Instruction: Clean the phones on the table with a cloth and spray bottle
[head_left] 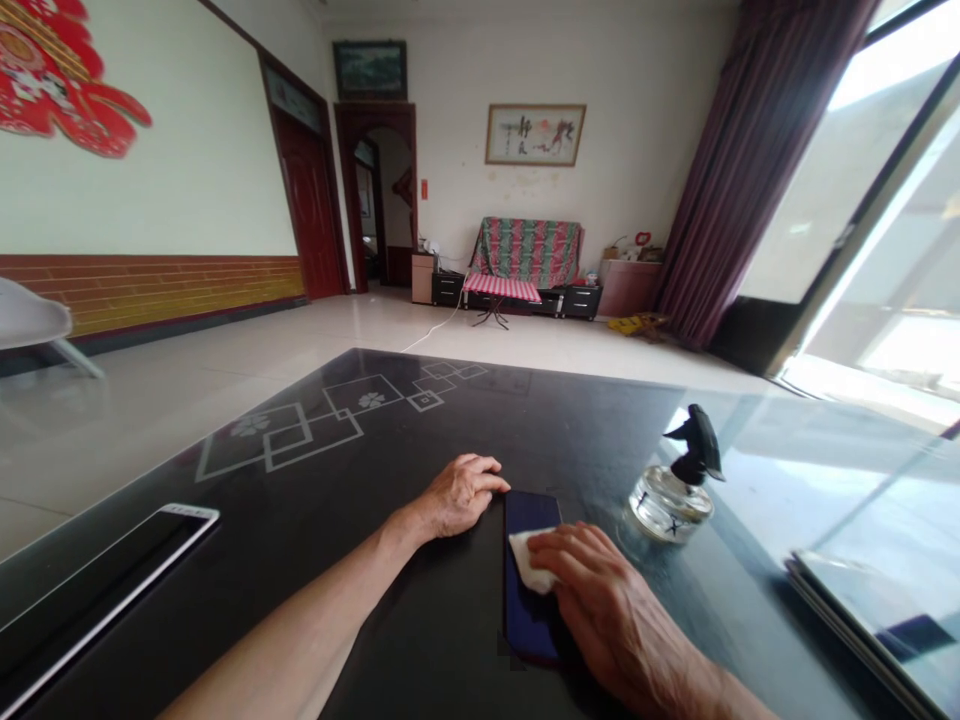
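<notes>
A dark blue phone point(525, 635) lies flat on the black tabletop in front of me. My left hand point(461, 495) rests at its far left corner, fingers bent and a fingertip pressed on that corner; the thumb is hidden. In my right hand point(600, 585) is a folded white cloth point(531, 567), held under closed fingers against the phone's upper surface. That hand and wrist cover the phone's right side. Beyond the right hand stands a clear spray bottle point(670, 503) with a black trigger head, upright and apart from both hands.
On the left of the glossy black table point(420, 420) lies a larger white-edged tablet or phone point(112, 595). A flat, shiny stack point(870, 620) sits at the right edge. Past the table are a white chair point(34, 320), a small striped table point(502, 288) and a purple curtain point(750, 180).
</notes>
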